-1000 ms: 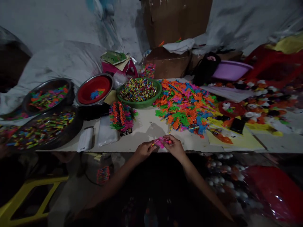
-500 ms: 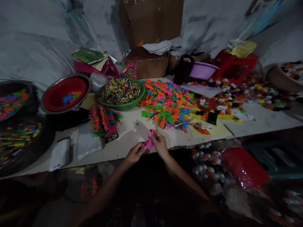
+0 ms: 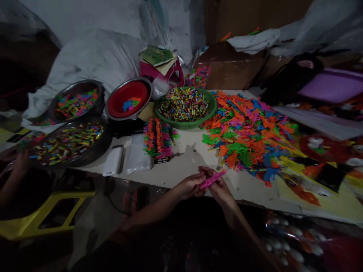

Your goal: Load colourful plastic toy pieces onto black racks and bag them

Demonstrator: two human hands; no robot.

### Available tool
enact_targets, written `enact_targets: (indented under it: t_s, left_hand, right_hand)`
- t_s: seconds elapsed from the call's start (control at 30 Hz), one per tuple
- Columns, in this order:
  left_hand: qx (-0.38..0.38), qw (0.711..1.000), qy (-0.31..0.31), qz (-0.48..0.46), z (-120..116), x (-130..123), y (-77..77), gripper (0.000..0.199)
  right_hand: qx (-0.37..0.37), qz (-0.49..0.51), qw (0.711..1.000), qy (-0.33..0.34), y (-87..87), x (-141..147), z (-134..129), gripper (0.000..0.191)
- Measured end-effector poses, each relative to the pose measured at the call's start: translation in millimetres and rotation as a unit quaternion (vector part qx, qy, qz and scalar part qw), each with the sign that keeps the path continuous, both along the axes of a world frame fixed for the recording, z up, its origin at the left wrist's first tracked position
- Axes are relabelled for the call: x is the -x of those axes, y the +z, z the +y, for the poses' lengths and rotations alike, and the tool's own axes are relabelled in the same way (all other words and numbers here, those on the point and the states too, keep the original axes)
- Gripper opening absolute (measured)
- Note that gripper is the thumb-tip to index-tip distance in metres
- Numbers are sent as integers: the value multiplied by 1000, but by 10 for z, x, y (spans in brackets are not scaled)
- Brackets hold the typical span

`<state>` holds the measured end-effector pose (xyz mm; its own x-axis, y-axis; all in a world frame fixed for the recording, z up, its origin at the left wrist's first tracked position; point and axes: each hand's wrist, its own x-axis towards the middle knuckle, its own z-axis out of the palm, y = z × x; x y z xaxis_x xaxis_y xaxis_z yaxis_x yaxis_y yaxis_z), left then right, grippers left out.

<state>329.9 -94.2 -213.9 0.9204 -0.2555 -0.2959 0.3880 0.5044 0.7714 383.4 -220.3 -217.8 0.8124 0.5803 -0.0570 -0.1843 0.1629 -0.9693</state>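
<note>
Both hands meet over the front edge of the white table (image 3: 181, 172), around a pink plastic piece (image 3: 212, 180). Its left end is pinched in my left hand (image 3: 191, 187), while my right hand (image 3: 219, 189) grips it from the other side. Behind them lies a heap of orange, green, blue and pink plastic pieces (image 3: 249, 132). A green basin (image 3: 184, 124) of small striped tubes stands beyond my left hand. Rows of orange, green and pink pieces (image 3: 159, 138) stand upright left of my hands.
Metal bowls with colourful parts (image 3: 106, 141) and a red basin (image 3: 113, 100) stand left, near a white box-shaped device (image 3: 113, 160). Another person's hand (image 3: 21, 160) is at the far left. A yellow stool (image 3: 42, 223) is below; a purple basin (image 3: 331, 85) is at right.
The view has swung left, bringing the other person's hand and yellow stool into sight. The pink piece is now turned edge-on between my hands, which have drawn closer together.
</note>
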Motion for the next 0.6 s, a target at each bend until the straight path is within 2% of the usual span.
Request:
enact_targets:
  t_s: [0.07, 0.13, 0.2, 0.37, 0.53, 0.6]
  left_hand:
    - [-54, 998, 20, -19, 24, -81, -31, 45]
    - [-126, 989, 75, -35, 55, -149, -47, 49]
    - [-181, 976, 113, -38, 95, -196, -46, 51]
    - [-238, 968, 49, -64, 154, -241, 6, 42]
    - [-227, 972, -10, -62, 141, -237, 77, 49]
    - [-263, 962, -13, -69, 140, -224, 80, 49]
  right_hand:
    - [-2, 12, 998, -67, -22, -50, 79, 38]
    - [-7, 20, 986, -163, -24, -130, 116, 26]
    - [12, 5, 978, -207, 1, -217, 101, 22]
    - [98, -33, 989, -107, 121, -310, 29, 25]
    - [124, -54, 986, -103, 187, -303, 48, 30]
    - [136, -62, 981, -121, 199, -285, 73, 31]
